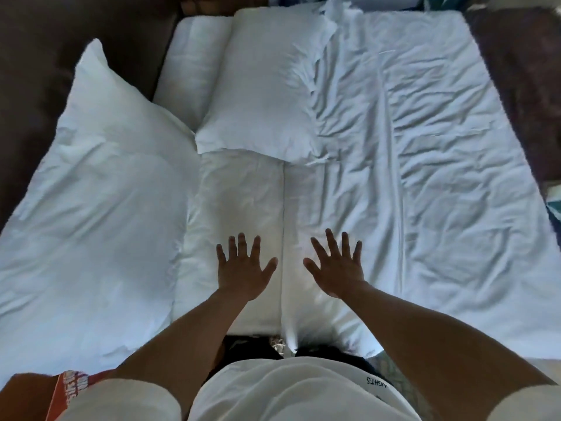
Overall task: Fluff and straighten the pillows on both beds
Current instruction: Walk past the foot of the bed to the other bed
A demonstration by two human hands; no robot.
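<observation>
Several white pillows lie at the left end of a bed with a wrinkled white sheet [440, 153]. A large pillow [91, 192] leans at the far left. A flat pillow [239, 208] lies in front of me, its seamed edge running down the middle. A plump pillow [267, 86] rests beyond it, with another pillow [194, 65] behind that by the headboard. My left hand [243, 268] is spread flat on the near pillow. My right hand [337, 265] is spread open just right of the seam, holding nothing.
A dark brown headboard [36, 56] runs along the left. Dark carpet [522, 71] shows past the bed's far right side. An orange printed object [60, 390] sits at the lower left beside my white shirt.
</observation>
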